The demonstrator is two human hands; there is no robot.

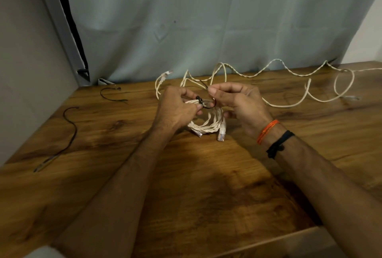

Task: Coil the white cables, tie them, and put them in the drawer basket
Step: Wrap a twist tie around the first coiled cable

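Hands met over the middle of the wooden table (pixel 206 175), both busy with a black tie (pixel 208 106) looped around a coiled white cable (pixel 208 123). The left hand (pixel 177 109) pinched the coil and the tie's head between thumb and fingers, its other fingers curled. The right hand (pixel 237 100) pinched the tie's free tail between thumb and forefinger, holding it up and away from the coil, with the remaining fingers loosely bent below. The coil rested on the table beneath and between the hands, its two clear plugs (pixel 221 133) pointing toward the person.

A second white cable (pixel 289 71) lay uncoiled along the back of the table, running in loose waves from behind the hands out to the right edge, with a large loop near the right side. One of its plugs (pixel 164 75) stood up just left of the hands, near the curtain (pixel 206 20) that hung behind the table.

Two spare black ties lay well apart from the hands on the left: a short curved one (pixel 109 94) near the back corner, and a longer wavy one (pixel 70 131) closer to the left edge. An orange thread (pixel 266 130) and a black band (pixel 279 144) circled the right wrist.
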